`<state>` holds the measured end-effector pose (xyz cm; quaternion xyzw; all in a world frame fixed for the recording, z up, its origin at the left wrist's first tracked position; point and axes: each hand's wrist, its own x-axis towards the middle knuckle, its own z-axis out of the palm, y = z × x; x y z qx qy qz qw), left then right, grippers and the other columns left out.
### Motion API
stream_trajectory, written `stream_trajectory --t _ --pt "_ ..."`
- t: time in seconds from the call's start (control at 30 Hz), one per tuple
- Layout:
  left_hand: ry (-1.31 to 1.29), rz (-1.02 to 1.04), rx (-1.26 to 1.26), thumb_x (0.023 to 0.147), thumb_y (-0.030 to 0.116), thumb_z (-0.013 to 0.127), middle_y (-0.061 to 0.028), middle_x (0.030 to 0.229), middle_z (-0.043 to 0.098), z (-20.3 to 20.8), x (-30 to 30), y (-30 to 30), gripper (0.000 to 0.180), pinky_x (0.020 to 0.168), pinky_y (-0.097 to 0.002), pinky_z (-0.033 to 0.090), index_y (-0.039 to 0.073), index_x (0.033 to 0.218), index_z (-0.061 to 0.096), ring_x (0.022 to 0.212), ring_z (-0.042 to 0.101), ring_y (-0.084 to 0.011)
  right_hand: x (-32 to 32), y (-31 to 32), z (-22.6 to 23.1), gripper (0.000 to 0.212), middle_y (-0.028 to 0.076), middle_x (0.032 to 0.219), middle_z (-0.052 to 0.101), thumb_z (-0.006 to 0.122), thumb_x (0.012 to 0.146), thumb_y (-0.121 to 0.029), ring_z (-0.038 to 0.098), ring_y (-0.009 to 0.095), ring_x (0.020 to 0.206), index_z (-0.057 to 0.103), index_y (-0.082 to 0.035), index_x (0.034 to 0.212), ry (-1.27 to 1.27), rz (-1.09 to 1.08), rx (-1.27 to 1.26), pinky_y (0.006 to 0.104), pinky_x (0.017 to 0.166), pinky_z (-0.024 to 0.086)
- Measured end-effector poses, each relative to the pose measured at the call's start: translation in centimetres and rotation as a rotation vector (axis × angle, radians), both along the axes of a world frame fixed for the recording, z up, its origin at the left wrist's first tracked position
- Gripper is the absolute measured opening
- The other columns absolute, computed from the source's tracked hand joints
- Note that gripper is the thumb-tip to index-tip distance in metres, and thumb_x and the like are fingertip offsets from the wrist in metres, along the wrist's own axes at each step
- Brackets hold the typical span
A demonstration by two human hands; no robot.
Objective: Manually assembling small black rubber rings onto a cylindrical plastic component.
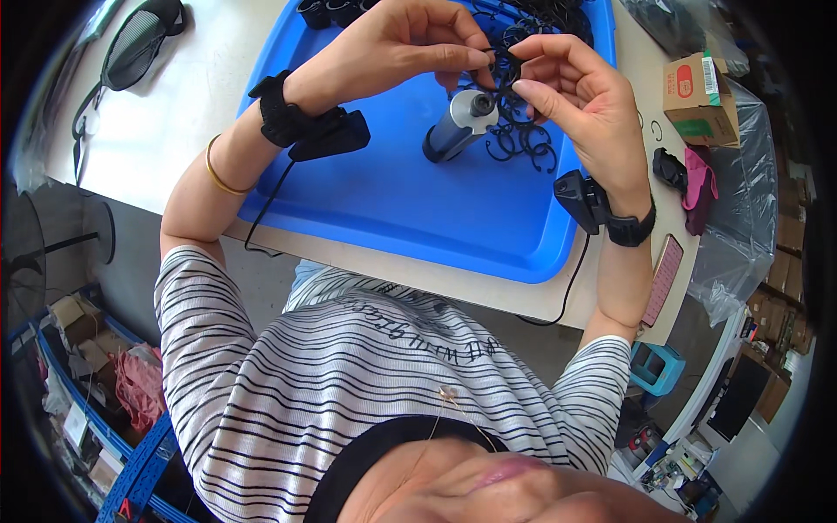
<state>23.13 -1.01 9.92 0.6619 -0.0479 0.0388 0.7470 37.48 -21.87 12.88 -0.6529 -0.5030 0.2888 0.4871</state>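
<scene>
Head view: left hand (397,44) and right hand (580,91) pinch one black clip ring (504,70) between fingertips, above a blue tray (392,209) on the tabletop (200,96). Just below the hands lies a grey-blue cylinder (458,126) beside a heap of rings (523,139). Judging by that heap, much work remains; no finished pieces can be made out.

pale worktable (187,96), grey floor (131,261) below, cluttered blue shelving (87,410) at the left.
</scene>
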Motion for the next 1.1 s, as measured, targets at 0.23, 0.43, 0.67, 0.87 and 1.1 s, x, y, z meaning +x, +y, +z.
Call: stream_trajectory --t 0.23,0.43,0.67,0.87,1.1 --pt "-0.53 -0.188 0.171 0.1 0.014 0.062 -0.0105 0.1 0.073 -0.5 1.1 0.8 0.014 0.075 -0.0251 0.054 0.001 0.103 0.064 0.081 0.066 -0.0111 0.3 -0.2 0.5 0.027 -0.001 0.096 0.064 0.066 0.095 -0.009 0.06 0.004 0.083 0.063 -0.004 0.122 0.006 -0.029 0.0 0.0184 0.068 0.048" --pt "0.054 -0.005 -0.22 0.102 0.018 0.059 -0.0125 0.101 0.073 0.4 -0.2 0.4 0.016 0.074 -0.0258 0.054 0.002 0.103 0.062 0.08 0.067 -0.0124 0.5 0.0 0.9 0.021 -0.004 0.087 0.06 0.064 0.098 -0.016 0.053 0.001 0.07 0.065 -0.005 0.117 0.071 0.004 0.048 0.0174 0.057 0.045" --pt "0.036 -0.003 -0.124 0.101 0.015 0.06 -0.0099 0.099 0.072 0.4 -0.3 -0.4 0.014 0.075 -0.0237 0.054 0.002 0.106 0.061 0.081 0.066 -0.01 -0.8 0.2 0.8 0.019 -0.006 0.08 0.062 0.07 0.095 -0.022 0.05 -0.001 0.061 0.068 -0.006 0.106 0.049 -0.057 -0.042 0.0162 0.048 0.039" --pt "0.004 -0.059 0.011 0.105 0.023 0.054 -0.009 0.114 0.068 -0.7 -0.3 0.9 0.027 0.084 -0.0256 0.053 0.002 0.12 0.061 0.103 0.069 -0.015 0.0 0.0 1.0 0.018 -0.006 0.079 0.064 0.072 0.094 -0.021 0.05 -0.001 0.06 0.069 -0.006 0.103 0.089 -0.043 -0.031 0.0165 0.047 0.039" --pt "-0.073 -0.145 0.008 0.103 0.021 0.058 -0.0055 0.107 0.068 -0.5 0.0 0.5 0.023 0.086 -0.0249 0.052 0.004 0.118 0.062 0.102 0.068 -0.0137 -0.8 0.3 0.4 0.016 -0.005 0.079 0.064 0.071 0.095 -0.019 0.051 -0.001 0.062 0.069 -0.006 0.103 0.012 -0.082 0.062 0.0161 0.049 0.04"
